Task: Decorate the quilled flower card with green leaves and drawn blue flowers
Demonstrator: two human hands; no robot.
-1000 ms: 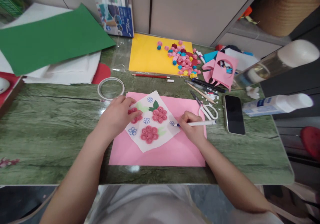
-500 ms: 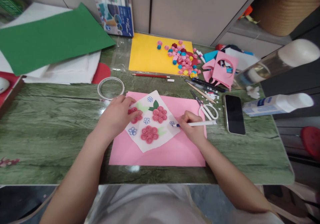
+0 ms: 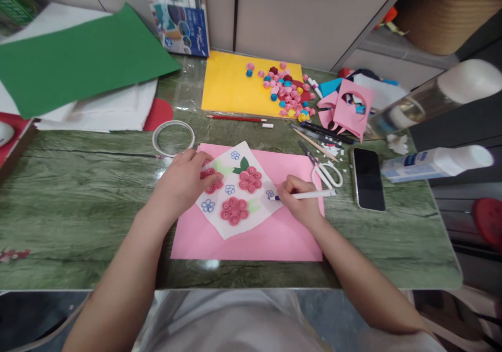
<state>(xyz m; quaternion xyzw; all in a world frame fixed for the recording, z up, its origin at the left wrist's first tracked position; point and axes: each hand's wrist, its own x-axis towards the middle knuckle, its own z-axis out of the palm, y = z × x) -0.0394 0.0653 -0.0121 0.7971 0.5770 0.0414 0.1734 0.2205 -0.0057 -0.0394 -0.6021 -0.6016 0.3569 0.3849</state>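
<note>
My right hand pinches a white marker, its blue tip at a small blue flower drawn by the right corner of a white paper. Three clusters of pink paper flowers sit on that paper, with green leaves at the upper one. Several blue flower outlines and pale green strokes are drawn between them. My left hand lies open over the paper's left edge, thumb apart from the fingers, partly covering one cluster. Beneath the white paper lies a pink sheet.
White-handled scissors and a phone lie right of my right hand. Behind are a tape roll, a red pencil and a yellow sheet bearing small paper pieces. A white bottle stands at the right.
The marker has tilted slightly, its back end shifting a little left while its tip stays by the small blue flower. My left hand has not visibly moved.
</note>
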